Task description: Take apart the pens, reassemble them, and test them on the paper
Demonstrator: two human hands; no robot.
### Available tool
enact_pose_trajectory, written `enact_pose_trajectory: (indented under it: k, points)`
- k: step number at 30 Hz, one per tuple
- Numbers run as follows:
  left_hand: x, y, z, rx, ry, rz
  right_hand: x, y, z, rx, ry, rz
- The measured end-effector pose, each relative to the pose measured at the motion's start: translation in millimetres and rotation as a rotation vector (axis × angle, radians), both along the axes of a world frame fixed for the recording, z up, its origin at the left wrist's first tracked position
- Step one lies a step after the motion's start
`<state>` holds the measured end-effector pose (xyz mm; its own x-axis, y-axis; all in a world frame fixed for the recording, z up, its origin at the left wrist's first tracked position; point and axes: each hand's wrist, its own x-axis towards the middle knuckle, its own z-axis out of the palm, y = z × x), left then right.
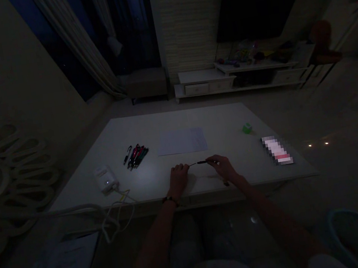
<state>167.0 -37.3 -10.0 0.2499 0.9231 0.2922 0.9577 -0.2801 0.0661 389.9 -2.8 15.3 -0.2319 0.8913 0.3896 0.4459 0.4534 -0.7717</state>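
The room is dark. Both my hands rest near the front edge of a white table (224, 117). My left hand (178, 177) and my right hand (223, 167) are closed, and a thin dark pen (200, 162) runs between them, one end at each hand's fingertips. A sheet of paper (182, 141) lies just beyond the hands. A bunch of several pens (135, 155) lies to the left of the paper.
A small white device (105, 178) with a lit dot and trailing cables sits at the table's left front. A green cube (247, 128) and a blurred pink-white item (276, 150) lie to the right. A TV stand (241, 76) stands behind.
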Motion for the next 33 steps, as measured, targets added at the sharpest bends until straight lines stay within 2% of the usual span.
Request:
enact_pose_trajectory:
  k: [8,16,27,33]
  points:
    - [0.4,-0.9,-0.3,-0.008,-0.042,-0.003,-7.4,3.7,-1.6,0.039,-0.035,0.068]
    - [0.2,2.3,-6.2,0.041,-0.086,-0.049,-29.7,6.0,3.3,0.001,-0.082,0.182]
    - [-0.6,1.8,-4.5,0.028,-0.095,-0.073,-43.5,-2.5,-2.9,-0.192,-0.003,0.078]
    - [-1.1,0.7,-4.0,0.031,-0.066,-0.062,-52.0,0.8,-5.7,-0.293,-0.072,0.032]
